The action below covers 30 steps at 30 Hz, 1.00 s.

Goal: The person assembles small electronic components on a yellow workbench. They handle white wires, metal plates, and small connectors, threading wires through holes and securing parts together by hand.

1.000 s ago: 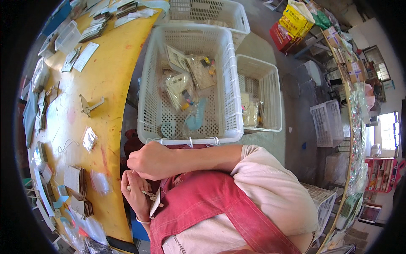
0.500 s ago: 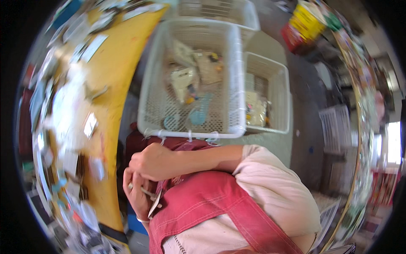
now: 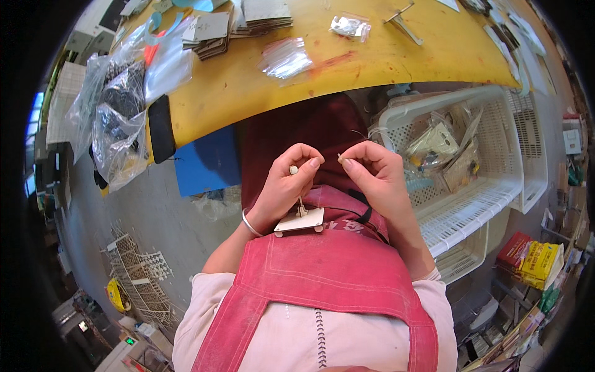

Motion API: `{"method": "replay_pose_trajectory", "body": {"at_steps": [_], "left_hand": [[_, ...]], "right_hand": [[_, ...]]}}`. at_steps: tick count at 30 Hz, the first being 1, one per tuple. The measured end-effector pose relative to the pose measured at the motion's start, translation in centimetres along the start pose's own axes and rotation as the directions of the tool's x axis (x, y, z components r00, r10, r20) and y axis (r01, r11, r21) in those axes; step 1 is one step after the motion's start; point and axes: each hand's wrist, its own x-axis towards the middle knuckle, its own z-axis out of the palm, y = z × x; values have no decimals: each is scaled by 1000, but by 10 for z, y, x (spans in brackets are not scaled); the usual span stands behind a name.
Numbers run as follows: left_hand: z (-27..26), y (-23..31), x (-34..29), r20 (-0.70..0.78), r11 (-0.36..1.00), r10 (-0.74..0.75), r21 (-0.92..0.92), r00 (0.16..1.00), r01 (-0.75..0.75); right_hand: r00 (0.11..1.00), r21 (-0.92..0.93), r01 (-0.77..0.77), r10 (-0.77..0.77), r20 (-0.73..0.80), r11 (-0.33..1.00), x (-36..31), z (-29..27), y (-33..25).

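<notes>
My left hand (image 3: 285,183) is closed on a small pale wooden assembly (image 3: 300,220). Its flat plate hangs below the fingers, close to my red apron (image 3: 334,260), with small round pieces at its lower corners. A thin stem rises from the plate into the hand, and a small pale knob shows by the curled fingers. Just to the right, level with it, my right hand (image 3: 378,177) pinches a tiny pale piece (image 3: 340,159) between thumb and forefinger. A small gap separates the two hands' fingertips.
A yellow table (image 3: 347,62) ahead bears stacked thin boards (image 3: 207,31), clear bags (image 3: 286,57) and a metal tool (image 3: 404,26). At right stands a white basket (image 3: 465,217) with bagged parts; at left, plastic bags (image 3: 118,118) hang over the edge and a blue panel (image 3: 207,162) stands lower.
My view has swung left toward the table, so the baskets now lie at the right. My right hand, earlier crossed over the left, has drawn apart from it.
</notes>
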Motion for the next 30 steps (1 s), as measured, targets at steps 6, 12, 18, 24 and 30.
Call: {"method": "replay_pose_trajectory", "body": {"at_steps": [6,12,18,24,30], "left_hand": [[-6,-4,-1,30,979,-184,-85,983,186],[-6,1,-6,111,979,-203,22,973,202],[-10,11,-7,106,972,-226,91,968,217],[-11,14,-10,195,978,-205,-5,959,210],[-17,-1,-18,188,965,-198,-132,962,225]], "right_hand": [[855,-37,324,-276,439,945,-13,3,-89],[430,496,432,-655,621,753,6,34,-136],[395,571,459,-732,555,680,13,45,-120],[405,617,393,-731,549,681,18,38,-118],[494,607,369,-702,514,704,17,31,-115]]}}
